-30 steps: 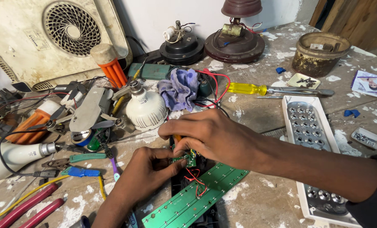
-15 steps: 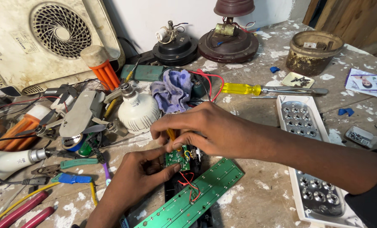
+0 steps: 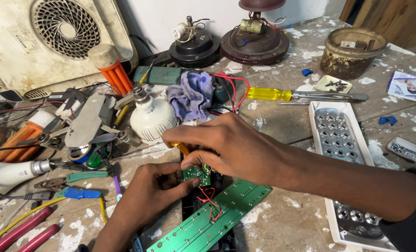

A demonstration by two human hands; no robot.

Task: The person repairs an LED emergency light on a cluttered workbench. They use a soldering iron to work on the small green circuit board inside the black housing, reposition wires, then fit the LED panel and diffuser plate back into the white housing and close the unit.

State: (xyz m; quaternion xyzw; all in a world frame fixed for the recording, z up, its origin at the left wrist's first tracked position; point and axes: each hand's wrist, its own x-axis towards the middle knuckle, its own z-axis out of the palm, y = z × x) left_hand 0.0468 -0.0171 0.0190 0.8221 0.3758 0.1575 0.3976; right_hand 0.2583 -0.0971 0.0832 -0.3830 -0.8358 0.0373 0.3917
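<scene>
The small green circuit board (image 3: 197, 174) sits low in the middle of the view, held just above the black casing (image 3: 189, 205) on the paint-spattered worktop (image 3: 282, 126). The left hand (image 3: 154, 191) pinches it by its edges, thumb and fingertips closed on the rim. The right hand (image 3: 226, 147) is curled shut around a yellow-handled tool (image 3: 182, 148), whose tip, hidden under the fingers, points down at the board.

The board looks light, thin and stiff, and probably fragile: small components stand on its face, and thin red wires (image 3: 210, 205) tie it to the long green LED strip board (image 3: 208, 221) lying slantwise beneath. Hold by the bare edges seems the safe grip, with no pull on the wires, which could tear at their solder joints.

It is roughly square, green, crowded with tiny parts, partly covered by both hands.

Around it lie a white LED bulb (image 3: 150, 119), a purple rag (image 3: 191, 95), a yellow-handled screwdriver (image 3: 306, 95) and a white reflector tray (image 3: 341, 140) well to the right
</scene>
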